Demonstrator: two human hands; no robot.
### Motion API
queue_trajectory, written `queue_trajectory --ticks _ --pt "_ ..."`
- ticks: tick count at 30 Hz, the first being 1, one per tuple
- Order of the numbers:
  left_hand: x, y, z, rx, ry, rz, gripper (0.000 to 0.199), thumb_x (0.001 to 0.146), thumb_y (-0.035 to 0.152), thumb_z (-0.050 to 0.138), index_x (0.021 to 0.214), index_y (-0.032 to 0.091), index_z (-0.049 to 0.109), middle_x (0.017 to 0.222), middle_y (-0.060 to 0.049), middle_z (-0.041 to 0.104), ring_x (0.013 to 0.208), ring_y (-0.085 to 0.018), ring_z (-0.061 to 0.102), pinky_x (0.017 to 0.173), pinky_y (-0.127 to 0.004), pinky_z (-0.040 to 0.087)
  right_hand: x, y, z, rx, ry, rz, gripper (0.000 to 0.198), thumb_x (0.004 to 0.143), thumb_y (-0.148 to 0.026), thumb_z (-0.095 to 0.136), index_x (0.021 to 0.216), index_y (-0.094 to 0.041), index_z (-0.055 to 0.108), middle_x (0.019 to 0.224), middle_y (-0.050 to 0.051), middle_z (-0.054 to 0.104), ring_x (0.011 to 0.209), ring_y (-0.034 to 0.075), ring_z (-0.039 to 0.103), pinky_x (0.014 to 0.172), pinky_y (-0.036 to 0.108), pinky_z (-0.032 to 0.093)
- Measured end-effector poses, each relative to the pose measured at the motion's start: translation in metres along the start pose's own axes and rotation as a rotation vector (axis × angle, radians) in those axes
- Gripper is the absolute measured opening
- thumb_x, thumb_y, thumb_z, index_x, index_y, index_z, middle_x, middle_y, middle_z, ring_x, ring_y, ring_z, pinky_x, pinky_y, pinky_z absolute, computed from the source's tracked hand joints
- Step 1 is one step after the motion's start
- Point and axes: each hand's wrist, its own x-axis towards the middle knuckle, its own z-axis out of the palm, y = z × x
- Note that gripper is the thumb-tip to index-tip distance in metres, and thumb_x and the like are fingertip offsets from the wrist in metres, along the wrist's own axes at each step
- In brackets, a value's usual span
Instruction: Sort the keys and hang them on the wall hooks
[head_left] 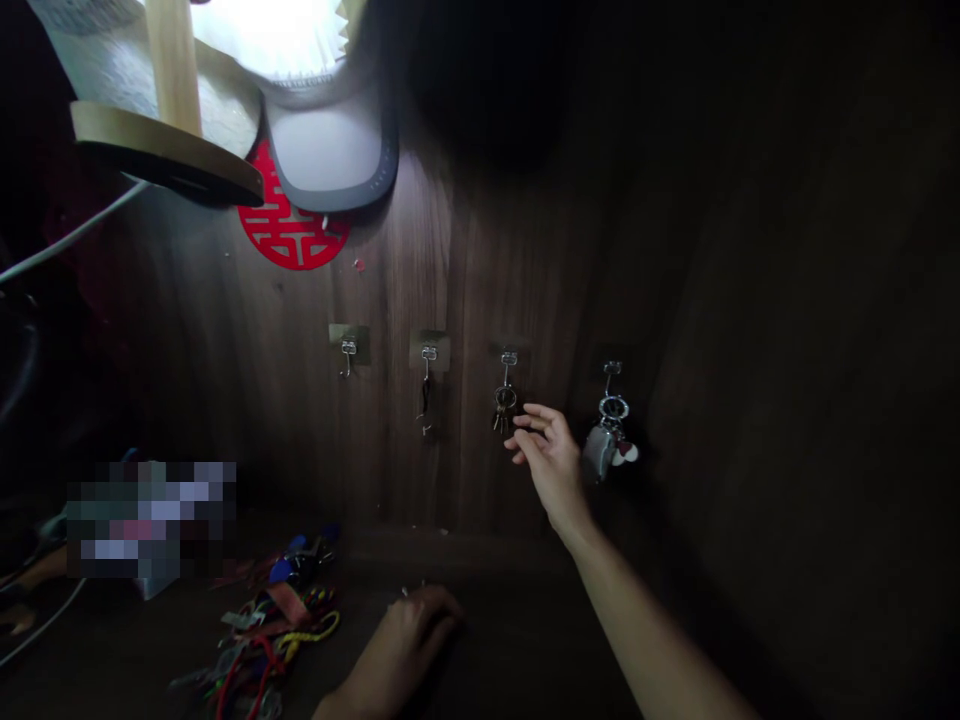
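Note:
My right hand (551,462) is raised in front of the wooden panel with its fingers apart and nothing in them. Its fingertips are just right of a bunch of keys (502,412) that hangs by a ring from a metal hook (508,360). Low down, above the dark surface, my left hand (411,632) is curled with its back towards me. A tiny bright bit shows at its far edge; what the fingers hold, if anything, is hidden. To its left lies a tangle of coloured cords and straps (289,635).
Right of my right hand, another hook (613,370) carries a key ring with a grey fob (600,450). Further left are a hook with a dark strap (426,395) and a bare hook (347,350). A lamp stand (169,150), caps (330,150) and a red ornament (300,245) are above.

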Motion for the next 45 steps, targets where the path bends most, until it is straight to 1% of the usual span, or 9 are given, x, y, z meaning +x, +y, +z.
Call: queue_trajectory --ticks 8,16,22,26,29,32,35,38,45 --pt "0.0 -0.003 -0.001 0.028 0.054 0.038 0.02 0.088 0.026 0.042 0.087 0.021 0.061 0.086 -0.001 0.066 0.08 -0.015 0.06 0.074 -0.022 0.044 -0.05 0.025 -0.013 -0.01 -0.07 0.109 0.032 0.074 -0.031 0.058 0.103 -0.021 0.049 0.091 0.003 0.056 0.063 0.012 0.06 0.046 0.021 0.047" --pt "0.005 -0.008 -0.004 -0.012 0.271 0.056 0.02 0.085 0.023 0.042 0.087 0.02 0.062 0.081 -0.004 0.067 0.076 -0.018 0.062 0.071 -0.027 0.048 -0.098 0.052 -0.026 -0.065 -0.159 0.265 0.03 0.078 -0.03 0.055 0.106 -0.022 0.05 0.094 0.005 0.056 0.067 0.014 0.061 0.048 0.023 0.049" --pt "0.007 -0.022 -0.014 0.109 0.417 0.02 0.026 0.08 0.014 0.04 0.096 0.02 0.06 0.093 -0.007 0.066 0.089 -0.021 0.061 0.08 -0.034 0.047 -0.127 0.076 -0.023 -0.13 -0.208 0.292 0.027 0.077 -0.024 0.05 0.104 -0.021 0.051 0.092 0.005 0.058 0.065 0.014 0.061 0.05 0.024 0.05" --pt "0.006 -0.025 -0.021 0.27 0.335 -0.01 0.023 0.084 0.018 0.04 0.091 0.02 0.061 0.09 -0.006 0.065 0.089 -0.022 0.059 0.081 -0.035 0.046 -0.137 0.082 -0.017 -0.281 -0.331 0.206 0.029 0.077 -0.015 0.045 0.103 -0.022 0.054 0.091 0.004 0.061 0.069 0.014 0.06 0.057 0.025 0.05" --pt "0.004 -0.023 -0.024 0.413 0.238 -0.055 0.021 0.084 0.02 0.045 0.093 0.022 0.064 0.092 -0.006 0.064 0.09 -0.023 0.057 0.08 -0.035 0.044 -0.142 0.075 -0.014 -0.398 -0.493 0.089 0.034 0.079 -0.011 0.043 0.107 -0.024 0.054 0.099 0.005 0.062 0.087 0.016 0.06 0.072 0.028 0.051" --pt "0.001 -0.023 -0.026 0.482 0.129 -0.041 0.026 0.083 0.02 0.049 0.104 0.026 0.063 0.103 -0.005 0.062 0.099 -0.022 0.054 0.084 -0.034 0.042 -0.144 0.067 -0.011 -0.525 -0.681 -0.021 0.045 0.079 -0.008 0.044 0.117 -0.029 0.052 0.115 0.004 0.058 0.111 0.018 0.051 0.095 0.036 0.041" --pt "0.0 -0.026 -0.028 0.48 0.066 0.008 0.027 0.083 0.02 0.048 0.106 0.027 0.061 0.109 -0.005 0.06 0.104 -0.022 0.051 0.088 -0.034 0.039 -0.146 0.065 -0.01 -0.621 -0.805 -0.047 0.052 0.079 -0.007 0.045 0.125 -0.031 0.047 0.122 0.003 0.055 0.117 0.019 0.046 0.098 0.039 0.037" --pt "0.0 -0.027 -0.029 0.469 0.05 0.016 0.019 0.083 0.023 0.051 0.098 0.026 0.063 0.103 -0.004 0.06 0.101 -0.022 0.051 0.086 -0.034 0.039 -0.146 0.066 -0.008 -0.642 -0.854 -0.045 0.053 0.079 -0.006 0.046 0.125 -0.031 0.046 0.118 0.002 0.059 0.111 0.019 0.051 0.095 0.038 0.039" --pt "0.002 -0.022 -0.027 0.397 0.034 0.014 0.008 0.083 0.024 0.051 0.08 0.021 0.058 0.088 -0.003 0.062 0.088 -0.019 0.054 0.078 -0.029 0.04 -0.146 0.068 -0.008 -0.68 -0.81 -0.026 0.045 0.078 -0.005 0.047 0.115 -0.03 0.053 0.104 0.001 0.063 0.099 0.02 0.056 0.088 0.038 0.042"
